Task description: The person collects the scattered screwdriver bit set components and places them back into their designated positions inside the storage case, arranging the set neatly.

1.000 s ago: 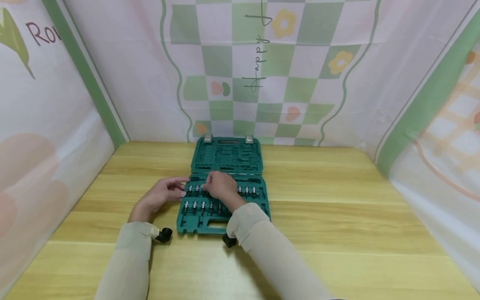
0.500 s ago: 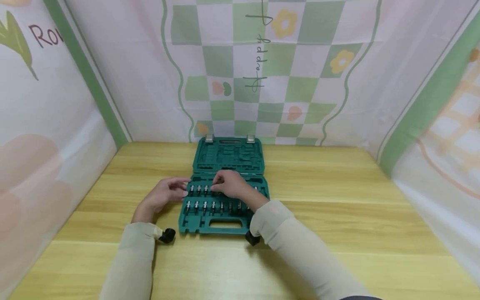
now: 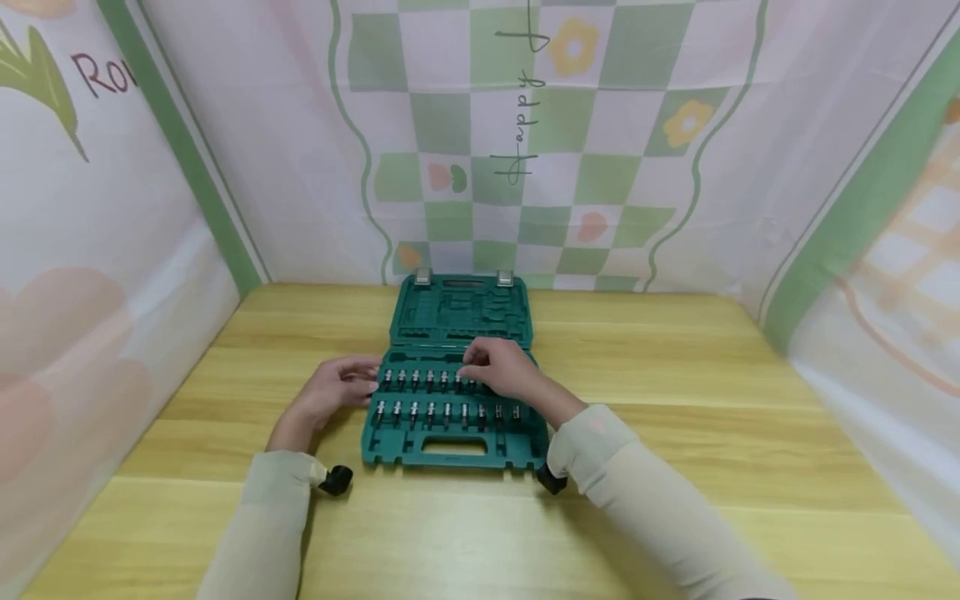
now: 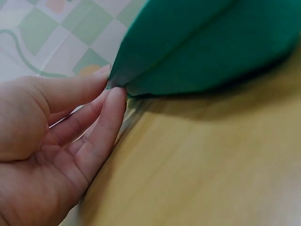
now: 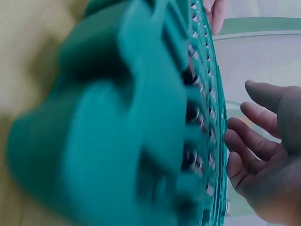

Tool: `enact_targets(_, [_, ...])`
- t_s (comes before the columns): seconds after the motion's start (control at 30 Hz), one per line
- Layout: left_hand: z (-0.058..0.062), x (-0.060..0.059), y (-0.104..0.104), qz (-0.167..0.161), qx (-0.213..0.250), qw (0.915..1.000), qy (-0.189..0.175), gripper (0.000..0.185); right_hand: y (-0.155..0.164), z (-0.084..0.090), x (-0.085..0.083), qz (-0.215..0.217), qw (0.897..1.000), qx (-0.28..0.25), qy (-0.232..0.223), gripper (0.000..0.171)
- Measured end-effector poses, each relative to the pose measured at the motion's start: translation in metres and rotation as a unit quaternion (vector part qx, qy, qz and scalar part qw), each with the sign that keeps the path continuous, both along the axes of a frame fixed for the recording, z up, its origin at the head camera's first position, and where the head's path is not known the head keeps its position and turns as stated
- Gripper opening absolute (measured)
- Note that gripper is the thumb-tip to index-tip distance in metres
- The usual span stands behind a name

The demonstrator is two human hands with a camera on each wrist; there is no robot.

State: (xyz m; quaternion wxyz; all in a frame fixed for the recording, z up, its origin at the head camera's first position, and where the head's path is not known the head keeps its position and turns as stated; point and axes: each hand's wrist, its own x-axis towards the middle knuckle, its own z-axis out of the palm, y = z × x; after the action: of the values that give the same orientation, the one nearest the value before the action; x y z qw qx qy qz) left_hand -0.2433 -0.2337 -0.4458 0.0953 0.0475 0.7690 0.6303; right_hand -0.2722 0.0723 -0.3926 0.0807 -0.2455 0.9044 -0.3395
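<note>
A green plastic tool case (image 3: 457, 447) lies open on the wooden table, its lid (image 3: 462, 312) flat behind it. Two rows of small metal bits (image 3: 422, 379) stand in its slots. My left hand (image 3: 351, 384) rests against the case's left edge. In the left wrist view the thumb and straight fingers of that hand (image 4: 101, 101) touch a corner of the case (image 4: 202, 42). My right hand (image 3: 487, 367) hovers over the right part of the upper row. In the right wrist view its fingers (image 5: 247, 141) are loosely bent beside the bits (image 5: 200, 117) and hold nothing.
The wooden table (image 3: 712, 417) is walled on three sides by patterned fabric (image 3: 525, 142). Two metal latches (image 3: 422, 277) sit on the lid's far edge. Black wrist cameras (image 3: 335, 479) hang under both sleeves.
My right hand has slid to the right along the upper row, uncovering the bits on the left. The left hand has stayed at the case's left edge.
</note>
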Motion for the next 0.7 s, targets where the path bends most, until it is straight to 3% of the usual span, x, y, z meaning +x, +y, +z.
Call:
enact_targets(0.37, [0.007,0.012,-0.003,-0.015,-0.025,0.9995,-0.009,0.038,0.032,-0.006,-0.001,0.034,0.998,0.020,0.054,0.022])
enact_targets(0.7, [0.013,0.017,0.000,-0.039,-0.067,0.9970,0.002,0.039,0.063,-0.010,-0.002,0.019,0.996,0.041,0.082,0.025])
